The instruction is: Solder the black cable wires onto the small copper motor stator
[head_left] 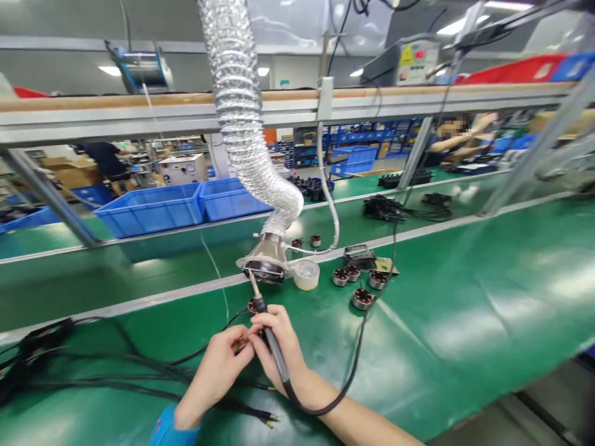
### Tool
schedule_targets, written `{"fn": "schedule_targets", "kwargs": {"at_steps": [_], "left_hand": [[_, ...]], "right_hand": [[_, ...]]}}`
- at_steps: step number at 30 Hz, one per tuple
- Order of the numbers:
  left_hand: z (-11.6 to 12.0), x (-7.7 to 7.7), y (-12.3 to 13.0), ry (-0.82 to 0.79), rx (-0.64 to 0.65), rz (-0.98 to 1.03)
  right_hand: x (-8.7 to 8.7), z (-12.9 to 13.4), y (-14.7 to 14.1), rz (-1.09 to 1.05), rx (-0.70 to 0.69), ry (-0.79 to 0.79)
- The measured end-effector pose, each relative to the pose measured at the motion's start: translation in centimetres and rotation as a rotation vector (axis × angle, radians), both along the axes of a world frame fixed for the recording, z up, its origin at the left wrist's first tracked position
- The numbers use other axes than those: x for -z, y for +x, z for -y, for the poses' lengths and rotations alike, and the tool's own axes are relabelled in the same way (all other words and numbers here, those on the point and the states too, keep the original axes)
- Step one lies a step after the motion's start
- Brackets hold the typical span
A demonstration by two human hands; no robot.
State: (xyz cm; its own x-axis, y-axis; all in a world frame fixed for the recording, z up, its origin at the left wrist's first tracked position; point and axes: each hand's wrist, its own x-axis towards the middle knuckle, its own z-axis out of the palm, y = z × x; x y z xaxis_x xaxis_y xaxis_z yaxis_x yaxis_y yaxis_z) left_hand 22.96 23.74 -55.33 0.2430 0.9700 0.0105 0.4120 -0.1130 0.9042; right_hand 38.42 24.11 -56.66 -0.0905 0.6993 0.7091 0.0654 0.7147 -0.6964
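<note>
My right hand (292, 353) is wrapped round a soldering iron (277, 354), whose tip points up and away toward the fume hood (264, 260). Thumb and fingertips of my left hand (214, 367) are pinched together, touching my right fingertips; whatever is between them is too small to make out. Just beyond the hands, a small motor (253, 305) is partly hidden behind the iron. Black cables (139, 375) run in from the left, with bare-ended wires (267, 416) below my hands.
A roll of clear tape (306, 274) stands beside the hood. Several round motors (362, 299) and a metal holder (359, 256) lie to the right. The iron's cord (356, 365) loops rightward and up. Blue bins (151, 210) and a silver duct (239, 99) are beyond; a person sits at far right.
</note>
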Motion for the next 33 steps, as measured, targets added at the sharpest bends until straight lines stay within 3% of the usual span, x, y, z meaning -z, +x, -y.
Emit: {"fn": "schedule_targets", "kwargs": {"at_steps": [4, 10, 17, 21, 27, 33], "left_hand": [[-0.3, -1.1, -0.8, -0.020, 0.098, -0.046], [-0.3, -2.2, -0.5, -0.125, 0.077, 0.071], [-1.1, -1.0, -0.1, -0.106, -0.070, 0.275], [-1.4, -0.3, 0.0, -0.053, -0.181, 0.294], [-1.9, 0.4, -0.1, -0.084, -0.244, 0.292], [-1.9, 0.6, -0.4, -0.137, -0.279, 0.269]], "right_hand": [[-0.2, -0.3, 1.1, 0.003, -0.070, -0.072], [-0.2, -0.6, 1.9, 0.079, -0.099, -0.109], [1.4, -1.6, 1.7, 0.244, -0.040, 0.016], [0.8, -2.0, 1.9, 0.217, 0.047, 0.017], [-0.3, -2.2, 3.4, 0.084, 0.183, -0.142], [0.6, -2.0, 4.2, -0.001, 0.058, -0.281]]}}
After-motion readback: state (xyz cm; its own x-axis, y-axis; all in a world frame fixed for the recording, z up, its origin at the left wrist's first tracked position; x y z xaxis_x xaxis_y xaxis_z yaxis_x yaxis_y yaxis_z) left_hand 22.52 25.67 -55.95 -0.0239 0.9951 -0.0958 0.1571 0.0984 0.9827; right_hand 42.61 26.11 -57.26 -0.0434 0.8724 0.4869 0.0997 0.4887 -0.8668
